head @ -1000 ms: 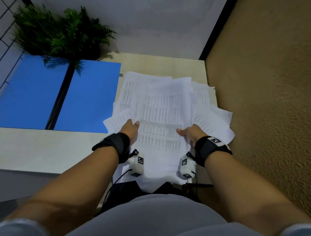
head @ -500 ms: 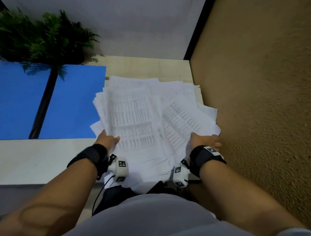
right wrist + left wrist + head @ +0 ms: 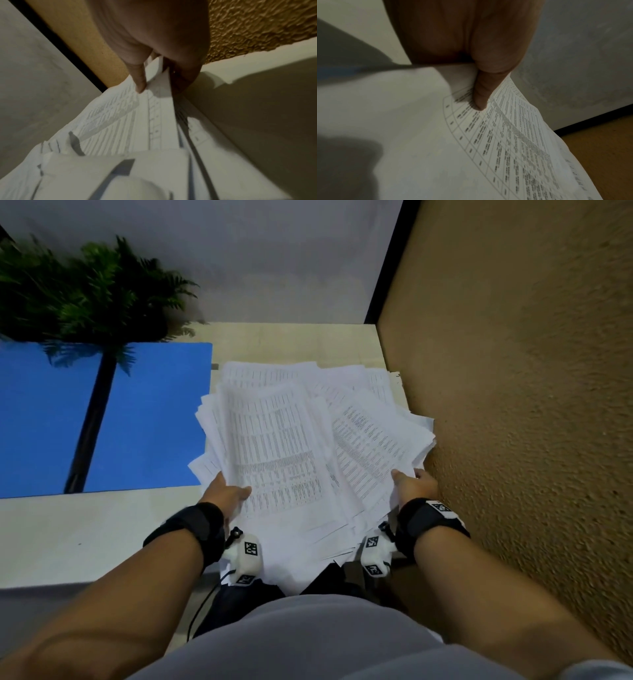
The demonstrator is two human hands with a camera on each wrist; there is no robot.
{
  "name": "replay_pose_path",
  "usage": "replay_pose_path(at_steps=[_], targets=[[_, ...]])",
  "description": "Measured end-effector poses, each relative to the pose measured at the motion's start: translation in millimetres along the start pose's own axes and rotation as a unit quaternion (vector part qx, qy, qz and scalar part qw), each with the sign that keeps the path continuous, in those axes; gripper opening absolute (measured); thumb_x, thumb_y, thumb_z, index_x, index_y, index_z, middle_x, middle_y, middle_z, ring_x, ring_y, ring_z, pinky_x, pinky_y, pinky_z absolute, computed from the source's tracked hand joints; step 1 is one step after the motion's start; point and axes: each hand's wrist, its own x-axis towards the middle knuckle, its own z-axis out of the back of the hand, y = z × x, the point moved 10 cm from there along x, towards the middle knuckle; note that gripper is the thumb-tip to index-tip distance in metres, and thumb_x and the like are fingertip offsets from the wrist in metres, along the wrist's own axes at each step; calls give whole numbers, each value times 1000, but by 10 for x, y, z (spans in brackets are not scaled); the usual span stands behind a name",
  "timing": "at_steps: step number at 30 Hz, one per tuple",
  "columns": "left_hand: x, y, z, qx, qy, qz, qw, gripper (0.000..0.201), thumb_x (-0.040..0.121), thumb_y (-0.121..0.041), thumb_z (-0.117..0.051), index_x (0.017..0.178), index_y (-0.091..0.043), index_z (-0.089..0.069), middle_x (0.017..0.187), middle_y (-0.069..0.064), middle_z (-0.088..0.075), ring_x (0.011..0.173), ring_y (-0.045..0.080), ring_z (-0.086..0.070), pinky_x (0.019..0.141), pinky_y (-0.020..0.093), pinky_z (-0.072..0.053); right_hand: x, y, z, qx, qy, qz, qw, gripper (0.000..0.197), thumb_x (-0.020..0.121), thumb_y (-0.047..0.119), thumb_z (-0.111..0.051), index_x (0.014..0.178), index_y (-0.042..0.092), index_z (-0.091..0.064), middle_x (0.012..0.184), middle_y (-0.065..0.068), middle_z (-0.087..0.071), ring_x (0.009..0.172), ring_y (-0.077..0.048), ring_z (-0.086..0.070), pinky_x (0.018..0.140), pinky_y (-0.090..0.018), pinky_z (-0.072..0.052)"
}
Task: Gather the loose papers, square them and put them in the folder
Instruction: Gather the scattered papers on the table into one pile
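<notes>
A messy, fanned pile of printed white papers (image 3: 291, 446) fills the right end of the table, its near edge hanging past the table toward me. My left hand (image 3: 227, 494) grips the pile's left near side, thumb (image 3: 479, 100) pressed on the top sheet (image 3: 505, 142) and fingers hidden underneath. My right hand (image 3: 412, 484) grips the right near side, thumb (image 3: 140, 82) on top of the sheets (image 3: 120, 121). The open blue folder (image 3: 144, 419) lies flat to the left of the pile, a dark spine down its middle.
A brown textured wall (image 3: 513, 405) runs tight along the pile's right edge. A green fern plant (image 3: 92, 292) stands at the back left, overhanging the folder. The pale table top (image 3: 68, 532) extends to my left. A grey wall (image 3: 239, 261) closes the back.
Both hands have drawn the spread sheets inward into a tighter, still uneven pile. The right hand shifted from the pile's middle to its right side by the wall, and the view has swung.
</notes>
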Motion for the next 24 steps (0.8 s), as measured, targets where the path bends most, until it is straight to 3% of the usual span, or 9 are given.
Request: replay_pose_path(at_steps=[3, 5, 7, 9, 11, 13, 15, 18, 24], targets=[[-11, 12, 3, 0, -12, -5, 1000, 60, 94, -1, -60, 148, -9, -35, 143, 11, -52, 127, 31, -53, 105, 37, -41, -63, 233, 73, 15, -19, 70, 997, 10, 86, 9, -69, 90, 11, -61, 91, -7, -63, 83, -26, -62, 66, -24, -47], [-27, 18, -20, -2, -8, -4, 1000, 53, 95, 1, -57, 143, -10, -39, 134, 8, -56, 118, 27, -55, 99, 34, -42, -123, 238, 14, 33, -5, 80, 996, 14, 85, 12, -71, 95, 5, -65, 91, -8, -67, 79, -21, -64, 64, -23, -50], [-20, 23, -13, 1, -9, 1, 1000, 47, 93, 4, -55, 137, -6, -42, 121, 8, -55, 110, 26, -54, 90, 34, -44, -140, 43, -94, 102, 34, 42, 993, 29, 80, 10, -77, 107, 4, -68, 100, -8, -73, 88, -22, -70, 74, -33, -59], [13, 36, 1, 7, -9, 8, 1000, 45, 91, 7, -53, 133, -3, -42, 118, 11, -54, 106, 27, -53, 81, 31, -46, -204, -182, -262, 122, 94, -16, 988, 46, 76, 8, -81, 119, 4, -65, 113, -9, -72, 99, -26, -70, 89, -43, -56], [16, 23, 3, 9, -9, 6, 1000, 48, 90, 11, -52, 134, -6, -41, 122, 14, -53, 109, 30, -53, 85, 33, -47, -287, -304, -382, 83, 129, -50, 987, 55, 80, 8, -78, 130, 3, -57, 125, -8, -65, 110, -25, -63, 102, -41, -47], [6, 26, 6, 9, -4, 9, 1000, 56, 89, 13, -54, 140, -6, -40, 129, 15, -55, 117, 34, -54, 97, 38, -45, -242, -276, -361, 55, 86, -40, 994, 61, 84, 9, -74, 139, 1, -47, 131, -5, -56, 117, -23, -54, 106, -34, -38], [-4, 21, 6, 4, -2, 6, 1000, 57, 89, 15, -53, 140, -5, -40, 128, 13, -55, 119, 33, -53, 104, 42, -42, -191, -91, -278, 12, 26, -6, 1000, 70, 85, 19, -73, 144, 2, -39, 134, -9, -53, 123, -28, -52, 109, -39, -37], [-26, 4, 3, 8, -2, 1, 1000, 54, 89, 15, -53, 138, -5, -42, 129, 11, -54, 116, 30, -52, 106, 43, -41, -208, 431, -138, -83, -10, 99, 992, 48, 87, 28, -64, 125, -1, -56, 119, -13, -62, 112, -31, -59, 98, -40, -47], [-102, -41, -27, 11, 10, 2, 1000, 57, 91, 16, -52, 142, -5, -37, 136, 16, -52, 128, 36, -49, 105, 42, -40, -554, 1523, 229, -168, -96, 286, 938, 26, 96, 20, -55, 110, 1, -64, 107, -22, -68, 98, -36, -64, 74, -29, -40]])
